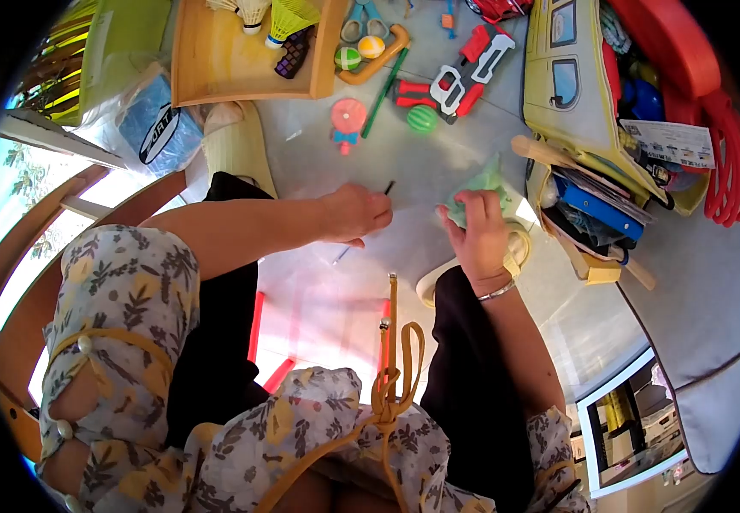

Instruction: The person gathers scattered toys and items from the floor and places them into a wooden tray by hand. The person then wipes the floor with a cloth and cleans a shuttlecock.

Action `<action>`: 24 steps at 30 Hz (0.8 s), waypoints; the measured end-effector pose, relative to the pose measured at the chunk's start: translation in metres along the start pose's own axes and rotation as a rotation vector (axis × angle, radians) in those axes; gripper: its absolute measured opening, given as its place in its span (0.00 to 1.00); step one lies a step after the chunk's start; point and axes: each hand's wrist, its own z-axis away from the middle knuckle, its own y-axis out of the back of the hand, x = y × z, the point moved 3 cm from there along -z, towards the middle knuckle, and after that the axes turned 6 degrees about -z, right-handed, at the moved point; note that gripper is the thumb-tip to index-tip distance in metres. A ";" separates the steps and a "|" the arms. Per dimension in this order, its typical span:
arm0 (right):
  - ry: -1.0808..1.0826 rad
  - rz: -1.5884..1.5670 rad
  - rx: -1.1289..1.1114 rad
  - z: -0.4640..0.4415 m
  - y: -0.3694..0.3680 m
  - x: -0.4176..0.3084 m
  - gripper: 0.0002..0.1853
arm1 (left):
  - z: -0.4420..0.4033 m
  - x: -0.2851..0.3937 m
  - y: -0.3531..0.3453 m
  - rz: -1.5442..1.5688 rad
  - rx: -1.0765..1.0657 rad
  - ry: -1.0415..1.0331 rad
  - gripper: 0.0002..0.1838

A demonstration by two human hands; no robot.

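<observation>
The left hand is curled into a loose fist around a thin stick, its dark tip poking out above the fingers and a pale end showing below; the fist covers the middle. The right hand pinches a crumpled, pale green piece, soft and creased with a pointed top, between thumb and fingers, just above a cream shoe on the floor. Whether that piece is cloth or thin plastic is hard to say, since the fingers hide its lower part. A smooth metal bracelet circles the right wrist.

Beyond the hands, on the smooth grey floor, lie a flat pink disc with a blue bow, a straight green rod, a round, striped green ball and an angular toy gun in red, white and dark grey. A square-edged wooden tray bears feathery shuttlecocks and is cut off at the top, as is a glossy red toy. To the left, wrinkled clear wrapping blurs a blue packet. On the right, a yellow bus-shaped box holds jumbled things, many hidden, beside smooth red loops.
</observation>
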 end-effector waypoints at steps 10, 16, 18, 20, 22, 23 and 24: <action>-0.007 0.207 -0.223 -0.009 0.047 -0.029 0.32 | -0.015 -0.017 0.016 -0.001 -0.189 0.093 0.12; -0.320 -0.159 -0.295 -0.012 0.220 -0.153 0.25 | -0.023 -0.035 0.006 0.063 -0.235 0.209 0.07; -0.308 0.093 -0.319 -0.005 0.262 -0.209 0.26 | -0.026 -0.036 0.009 0.037 -0.247 0.206 0.06; -0.305 0.279 -0.208 0.008 0.272 -0.265 0.27 | -0.028 -0.033 0.014 -0.037 -0.242 0.155 0.04; -0.305 0.029 -0.136 0.021 0.257 -0.285 0.25 | -0.029 -0.035 0.012 -0.080 -0.114 0.114 0.05; -0.278 -0.041 -0.149 0.014 0.239 -0.289 0.28 | -0.029 -0.036 0.012 -0.125 -0.004 0.071 0.05; -0.311 -0.106 -0.244 0.010 0.221 -0.285 0.25 | -0.028 -0.037 0.015 -0.124 0.000 0.078 0.05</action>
